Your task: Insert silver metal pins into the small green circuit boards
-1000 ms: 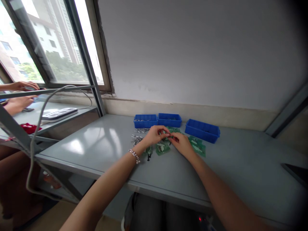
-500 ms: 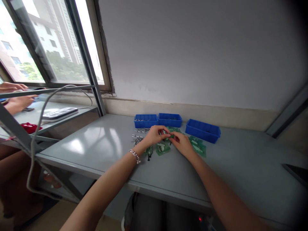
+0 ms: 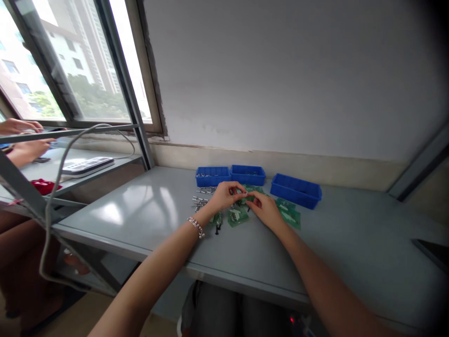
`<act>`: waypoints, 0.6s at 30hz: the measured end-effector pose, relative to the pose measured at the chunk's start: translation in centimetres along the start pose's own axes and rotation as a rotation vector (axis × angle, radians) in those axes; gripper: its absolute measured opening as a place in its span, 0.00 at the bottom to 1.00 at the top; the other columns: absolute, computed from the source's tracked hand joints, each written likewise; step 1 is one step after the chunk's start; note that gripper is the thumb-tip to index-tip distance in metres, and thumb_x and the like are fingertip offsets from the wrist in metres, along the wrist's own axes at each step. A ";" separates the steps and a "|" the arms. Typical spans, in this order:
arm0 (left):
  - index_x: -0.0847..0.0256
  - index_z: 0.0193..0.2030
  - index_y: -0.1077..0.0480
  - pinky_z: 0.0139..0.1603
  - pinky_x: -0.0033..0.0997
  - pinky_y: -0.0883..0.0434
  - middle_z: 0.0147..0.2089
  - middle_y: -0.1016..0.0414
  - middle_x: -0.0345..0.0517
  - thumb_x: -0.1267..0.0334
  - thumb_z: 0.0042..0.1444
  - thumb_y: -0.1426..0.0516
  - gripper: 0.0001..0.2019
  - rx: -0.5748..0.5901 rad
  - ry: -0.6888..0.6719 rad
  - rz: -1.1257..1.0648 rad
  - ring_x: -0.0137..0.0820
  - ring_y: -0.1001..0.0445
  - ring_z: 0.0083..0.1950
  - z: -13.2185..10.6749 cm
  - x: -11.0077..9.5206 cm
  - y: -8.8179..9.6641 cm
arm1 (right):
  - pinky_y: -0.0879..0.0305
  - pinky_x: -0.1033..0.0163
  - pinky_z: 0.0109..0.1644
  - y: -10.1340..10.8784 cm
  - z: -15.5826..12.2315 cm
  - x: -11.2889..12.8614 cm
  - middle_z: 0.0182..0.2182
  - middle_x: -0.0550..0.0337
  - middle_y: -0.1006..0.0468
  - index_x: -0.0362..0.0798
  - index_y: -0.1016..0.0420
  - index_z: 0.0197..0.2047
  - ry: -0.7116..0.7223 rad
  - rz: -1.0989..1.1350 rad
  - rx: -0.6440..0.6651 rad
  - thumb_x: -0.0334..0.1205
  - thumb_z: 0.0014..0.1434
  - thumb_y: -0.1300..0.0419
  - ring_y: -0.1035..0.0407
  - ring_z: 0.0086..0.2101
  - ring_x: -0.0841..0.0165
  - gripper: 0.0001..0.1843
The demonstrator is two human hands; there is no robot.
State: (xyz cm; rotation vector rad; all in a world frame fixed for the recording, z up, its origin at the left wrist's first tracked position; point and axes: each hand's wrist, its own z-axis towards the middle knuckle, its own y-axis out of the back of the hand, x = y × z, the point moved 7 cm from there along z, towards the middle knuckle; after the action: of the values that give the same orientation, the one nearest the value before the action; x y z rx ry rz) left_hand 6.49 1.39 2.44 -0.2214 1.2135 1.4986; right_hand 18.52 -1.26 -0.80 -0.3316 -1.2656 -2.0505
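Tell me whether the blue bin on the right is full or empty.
Cannot tell. The right blue bin stands upright on the grey table, but its near wall hides most of the inside, and what shows is dark.

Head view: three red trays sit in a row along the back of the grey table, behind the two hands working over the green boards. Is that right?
Not quite. The three trays are blue, not red, as the head view shows. The rest holds: they sit in a row at the back of the grey table, behind the left hand and right hand, which meet over the green boards.
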 end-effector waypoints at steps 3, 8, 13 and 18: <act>0.66 0.30 0.29 0.23 0.21 0.42 0.25 0.31 0.43 0.58 0.46 0.43 0.11 -0.008 -0.002 0.003 0.21 0.41 0.23 0.0 0.0 0.1 | 0.47 0.68 0.27 0.0 0.0 -0.1 0.19 0.65 0.36 0.48 0.30 0.38 -0.007 0.003 0.002 0.38 0.51 0.46 0.40 0.22 0.71 0.10; 0.66 0.29 0.29 0.22 0.20 0.43 0.25 0.31 0.43 0.56 0.45 0.42 0.13 -0.026 -0.006 0.006 0.21 0.41 0.22 0.1 0.2 0.1 | 0.48 0.68 0.26 0.0 0.0 -0.1 0.19 0.65 0.37 0.48 0.30 0.38 0.016 0.008 -0.002 0.38 0.51 0.46 0.41 0.22 0.71 0.10; 0.66 0.28 0.30 0.21 0.20 0.43 0.23 0.33 0.42 0.54 0.43 0.42 0.14 -0.018 0.013 -0.035 0.21 0.41 0.22 0.1 0.5 -0.1 | 0.48 0.68 0.26 -0.1 0.0 0.1 0.19 0.65 0.37 0.48 0.30 0.36 0.037 -0.005 -0.005 0.38 0.52 0.45 0.41 0.22 0.72 0.08; 0.67 0.29 0.31 0.23 0.20 0.41 0.25 0.32 0.43 0.57 0.44 0.42 0.12 0.001 0.005 -0.087 0.21 0.40 0.23 0.2 0.6 -0.2 | 0.48 0.68 0.26 0.0 0.0 0.3 0.20 0.64 0.35 0.47 0.29 0.29 0.073 -0.022 -0.022 0.38 0.52 0.46 0.41 0.22 0.72 0.06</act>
State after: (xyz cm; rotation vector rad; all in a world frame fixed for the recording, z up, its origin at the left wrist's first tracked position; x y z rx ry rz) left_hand 6.56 1.87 2.04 -0.2744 1.1939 1.4224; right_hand 18.29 -1.37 -0.62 -0.2516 -1.2092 -2.0777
